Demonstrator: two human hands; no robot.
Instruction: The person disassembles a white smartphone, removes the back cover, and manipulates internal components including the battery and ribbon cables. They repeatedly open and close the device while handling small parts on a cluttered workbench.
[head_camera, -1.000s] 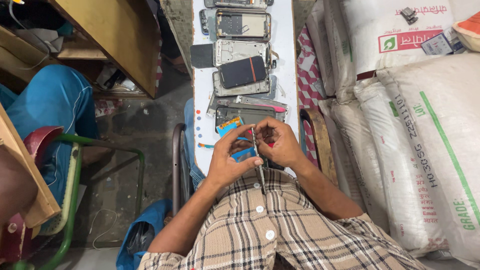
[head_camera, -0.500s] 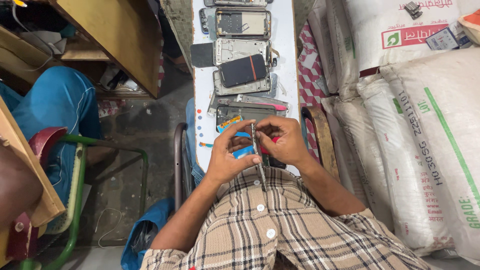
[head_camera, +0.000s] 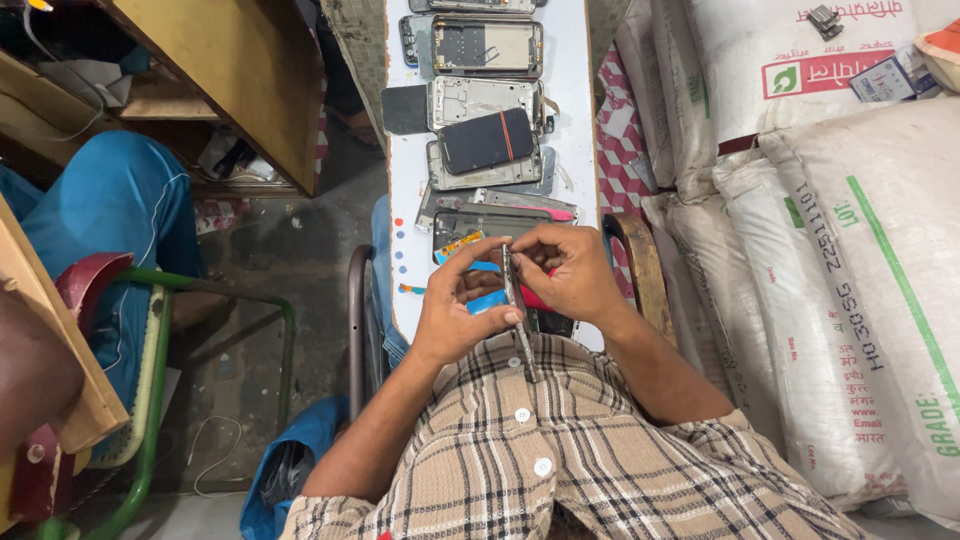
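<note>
Phone frame (head_camera: 518, 318) stands edge-on, gripped between left hand (head_camera: 455, 310) and right hand (head_camera: 572, 275).

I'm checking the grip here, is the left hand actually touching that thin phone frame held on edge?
Touching. The head view shows the left hand with its fingers against the side of the thin phone frame, no gap visible.

Phone repair stall — dismantled phones (head_camera: 488, 100) beside stacked sacks (head_camera: 850, 250).
</note>
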